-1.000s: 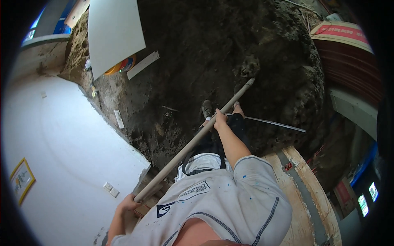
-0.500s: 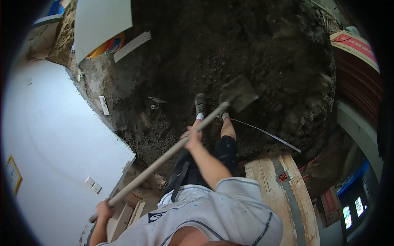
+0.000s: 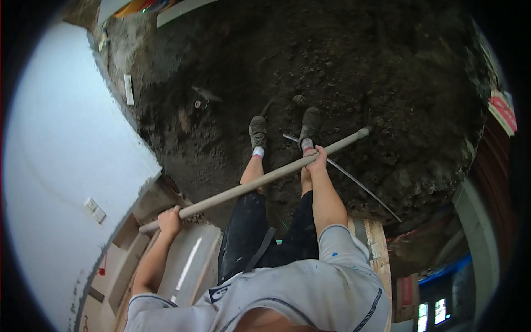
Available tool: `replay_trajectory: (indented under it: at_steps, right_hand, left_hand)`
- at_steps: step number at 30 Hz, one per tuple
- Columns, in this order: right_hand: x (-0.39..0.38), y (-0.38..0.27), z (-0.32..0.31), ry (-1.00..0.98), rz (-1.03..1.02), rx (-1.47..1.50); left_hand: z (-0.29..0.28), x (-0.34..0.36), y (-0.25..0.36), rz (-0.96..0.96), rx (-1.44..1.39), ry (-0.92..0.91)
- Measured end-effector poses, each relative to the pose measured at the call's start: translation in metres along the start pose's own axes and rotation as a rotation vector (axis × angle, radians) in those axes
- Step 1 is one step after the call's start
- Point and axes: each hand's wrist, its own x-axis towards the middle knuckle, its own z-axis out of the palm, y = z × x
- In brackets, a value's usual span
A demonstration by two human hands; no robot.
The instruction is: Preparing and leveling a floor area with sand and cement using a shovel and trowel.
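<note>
Across the shins [image 3: 253,169]: the pole [image 3: 243,189] slants, its butt at the person's left, its far end over the soil [image 3: 221,61] right of the right shoe [image 3: 311,124].
Just changed: that end has swung away from beside the shoe, and the right hand [image 3: 317,159], loosely spread half a second ago, has closed; the pole seems firmly in two-handed control.
Left hand [image 3: 170,220]: wrapped round the pole near its butt.
Right hand's place: gripping farther along, by the right shin.
Pole's look: straight, round, pale tan; beyond its tip, too dark to tell.
</note>
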Motion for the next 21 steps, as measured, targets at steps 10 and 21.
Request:
replay_trajectory:
  at_steps: [10,21]
  right_hand:
    - [-0.071,0.108,-0.029,0.242,-0.302,-0.352]
    - [-0.190,0.223,-0.002,0.021,-0.326,-0.455]
  left_hand:
    - [0.104,-0.084,-0.086,0.051,-0.236,-0.159]
    - [0.029,-0.114,-0.255,0.233,-0.664,-0.580]
